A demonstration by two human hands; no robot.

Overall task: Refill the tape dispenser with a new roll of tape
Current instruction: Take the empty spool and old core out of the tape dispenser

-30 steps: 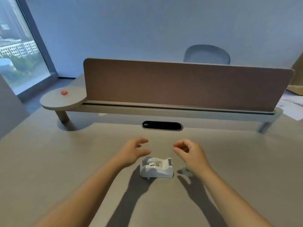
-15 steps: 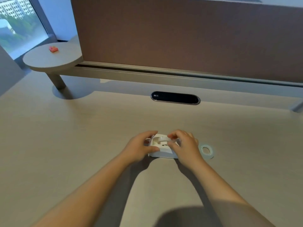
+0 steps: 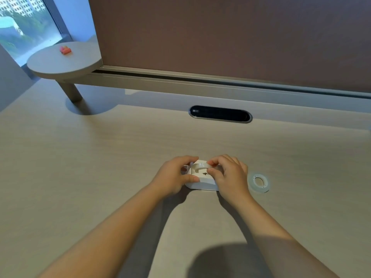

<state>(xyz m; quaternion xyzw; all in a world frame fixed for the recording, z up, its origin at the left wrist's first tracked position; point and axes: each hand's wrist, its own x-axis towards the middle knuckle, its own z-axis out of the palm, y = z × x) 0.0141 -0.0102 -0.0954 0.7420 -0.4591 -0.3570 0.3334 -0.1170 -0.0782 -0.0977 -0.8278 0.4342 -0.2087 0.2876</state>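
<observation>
Head view: a white tape dispenser (image 3: 200, 178) sits on the desk (image 3: 100, 157), near the middle of the visible surface and closer to the near edge than to the far one. Both hands are on it. The left hand (image 3: 172, 178) wraps the dispenser's left end, thumb on the near side, fingers curled over the far side; it is closed around the body. The right hand (image 3: 230, 174) covers the dispenser's right end, thumb and forefinger pinched on a pale ring-shaped part (image 3: 199, 166) that rises out of the dispenser's cradle. Whether that ring is an old core or a hub I cannot tell. The cradle's inside is mostly hidden by the fingers; a small dark notch shows on its near wall.

Roll of clear tape (image 3: 260, 182) lies flat on the desk just to the right of the right hand, apart from the dispenser, with its white core facing up. Nothing touches it.

At the desk's far edge: an oval dark cable port (image 3: 220, 114), set flush in the surface. Behind it runs a grey rail carrying a brown partition screen (image 3: 230, 37). At the far left corner a round raised shelf (image 3: 60, 65) stands on a short leg; a small red object (image 3: 65, 50) lies on it, too small to identify. A window (image 3: 22, 27) is at the upper left.
</observation>
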